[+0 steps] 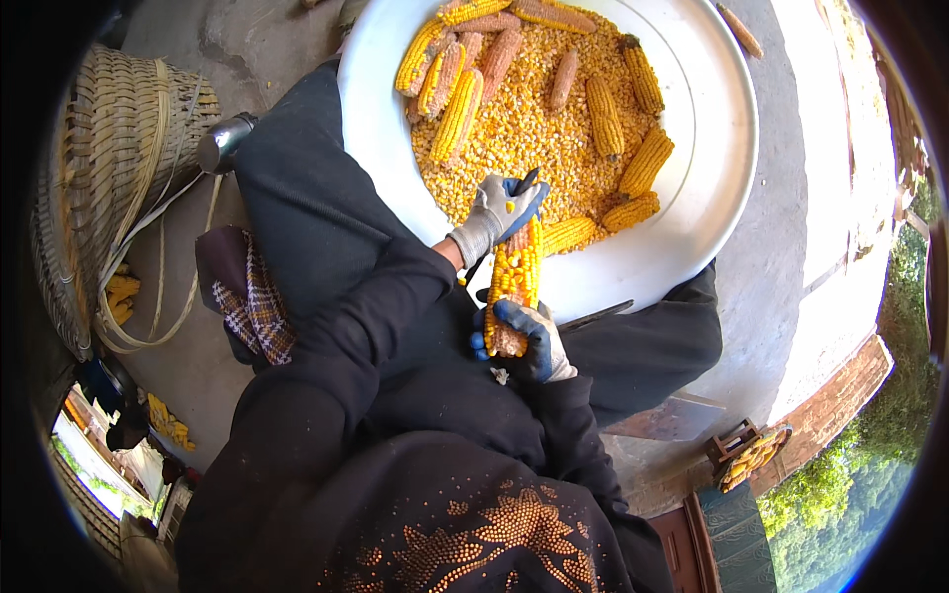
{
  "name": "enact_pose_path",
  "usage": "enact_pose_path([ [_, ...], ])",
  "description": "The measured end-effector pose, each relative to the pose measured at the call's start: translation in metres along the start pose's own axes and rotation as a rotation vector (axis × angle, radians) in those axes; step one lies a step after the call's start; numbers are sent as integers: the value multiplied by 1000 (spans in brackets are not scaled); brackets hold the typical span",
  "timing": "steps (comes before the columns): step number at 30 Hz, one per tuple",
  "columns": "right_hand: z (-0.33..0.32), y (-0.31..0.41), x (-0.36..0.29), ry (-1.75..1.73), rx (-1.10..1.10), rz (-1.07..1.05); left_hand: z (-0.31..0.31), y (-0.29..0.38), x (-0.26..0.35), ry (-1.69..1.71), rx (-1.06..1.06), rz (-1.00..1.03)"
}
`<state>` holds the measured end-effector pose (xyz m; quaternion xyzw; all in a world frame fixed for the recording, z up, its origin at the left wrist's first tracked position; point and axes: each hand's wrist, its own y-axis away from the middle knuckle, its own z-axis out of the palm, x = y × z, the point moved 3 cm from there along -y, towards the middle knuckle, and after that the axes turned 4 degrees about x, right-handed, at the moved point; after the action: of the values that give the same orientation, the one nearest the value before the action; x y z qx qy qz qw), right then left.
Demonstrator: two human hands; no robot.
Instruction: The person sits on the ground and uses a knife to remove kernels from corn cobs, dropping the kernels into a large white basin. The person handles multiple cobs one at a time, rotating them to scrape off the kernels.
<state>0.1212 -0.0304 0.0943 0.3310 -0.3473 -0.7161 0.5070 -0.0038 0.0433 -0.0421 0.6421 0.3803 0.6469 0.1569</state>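
My left hand (504,211), in a grey and blue work glove, closes around a dark narrow tool (528,181); its kind is not clear. It is at the upper end of a partly shelled yellow corn cob (514,278). My right hand (535,333), gloved alike, grips this cob near its lower end. Bare reddish strips show between the rows of kernels. Beyond my hands a wide white basin (712,148) holds loose corn kernels (534,137). Several unshelled or partly shelled cobs (604,118) and bare cobs (501,55) lie on them.
A woven basket (126,141) with straps stands at the left, near a metal cylinder (219,148). A checked cloth (252,304) lies by my left leg. More corn (169,422) is on the floor at lower left. One bare cob (740,31) lies right of the basin.
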Motion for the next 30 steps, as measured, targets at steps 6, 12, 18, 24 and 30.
enact_pose_path([
  [6, -51, -45, -10, 244, 168, -30, 5, 5, -1, 58, -225, -185],
  [12, -26, -75, -14, 659, 173, -124, -6, 10, 20, -159, -22, 96],
  [18, -15, -2, -6, 171, 122, 62, 1, 12, 19, 124, -140, -23],
  [24, -53, -43, -2, 185, 118, 5, 5, 8, 9, 184, -179, -120],
  [30, -34, -88, -7, 536, 146, -131, -6, 5, 7, -34, 91, 156],
])
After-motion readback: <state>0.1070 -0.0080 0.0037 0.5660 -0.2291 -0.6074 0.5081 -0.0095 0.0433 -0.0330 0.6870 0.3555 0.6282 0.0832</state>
